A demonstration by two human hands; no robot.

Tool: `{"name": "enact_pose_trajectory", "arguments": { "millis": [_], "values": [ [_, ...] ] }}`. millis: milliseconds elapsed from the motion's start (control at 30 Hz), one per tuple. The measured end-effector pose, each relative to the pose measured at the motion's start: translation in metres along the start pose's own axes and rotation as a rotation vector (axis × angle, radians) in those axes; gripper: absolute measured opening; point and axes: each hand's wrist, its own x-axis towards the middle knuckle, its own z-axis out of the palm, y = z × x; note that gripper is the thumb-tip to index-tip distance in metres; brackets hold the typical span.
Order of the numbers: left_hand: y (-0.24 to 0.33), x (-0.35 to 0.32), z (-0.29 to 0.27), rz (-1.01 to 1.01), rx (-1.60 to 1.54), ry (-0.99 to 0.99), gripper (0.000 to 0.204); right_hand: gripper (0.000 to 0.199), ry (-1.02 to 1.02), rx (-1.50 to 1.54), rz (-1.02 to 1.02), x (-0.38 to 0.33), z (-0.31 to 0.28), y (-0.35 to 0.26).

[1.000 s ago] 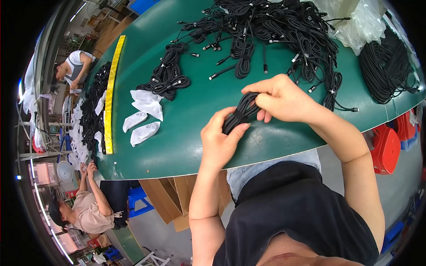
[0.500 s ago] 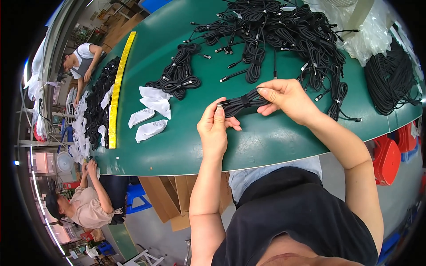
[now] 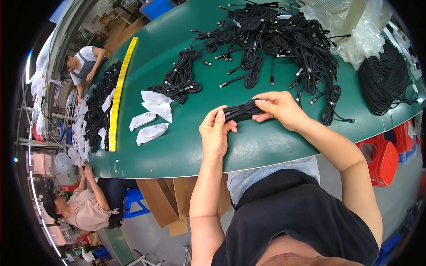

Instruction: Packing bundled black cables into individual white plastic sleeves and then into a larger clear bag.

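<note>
Both hands gripped a coiled black cable bundle [image 3: 242, 111] just above the green counter [image 3: 186, 150]: the left hand [image 3: 216, 131] pinched one end, the right hand [image 3: 278, 108] the other. It looked light and limp, likely to spring loose, best held at both ends.

Both forearms come up from the lower edge, bare to the elbow and beyond. Left arm runs almost straight up, wrist straight, left hand [image 3: 216, 131] raised with palm turned toward the right, thumb up, fingers curled in a closed grip at one end of what it holds. Right arm enters from lower right, elbow bent, forearm angling up and left. Right hand [image 3: 277, 107] sits slightly higher than the left, back of hand up, fingers [image 3: 262, 104] wrapped over, thumb underneath, grip closed too. Hands near each other, not touching.
</note>
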Motion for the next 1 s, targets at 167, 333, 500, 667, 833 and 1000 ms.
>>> {"name": "enact_pose_trajectory", "arguments": {
  "millis": [167, 333, 500, 667, 833, 1000],
  "values": [
    [0.007, -0.005, -0.001, -0.055, -0.021, -0.023, 0.029, 0.033, 0.032, 0.058, 0.113, 0.005, 0.0, 0.009],
    [0.043, 0.028, -0.029, 0.145, -0.488, 0.25, 0.042, 0.029, 0.115, -1.0, -0.486, 0.017, -0.012, -0.015],
    [0.029, 0.057, -0.033, -0.066, -0.567, 0.241, 0.026, 0.052, 0.235, -1.692, -0.464, 0.062, -0.013, -0.006],
    [0.023, 0.076, 0.016, -0.004, 0.219, 0.139, 0.034, 0.036, 0.324, -1.441, -0.446, 0.061, -0.009, 0.007],
    [0.006, 0.083, 0.03, -0.196, 0.474, -0.035, 0.04, 0.032, 0.038, -1.289, -0.763, 0.039, 0.015, 0.002],
    [0.021, 0.063, 0.022, -0.028, 0.475, -0.06, 0.034, 0.035, 0.133, -1.31, -1.149, 0.035, 0.006, -0.034]
  ]
}}
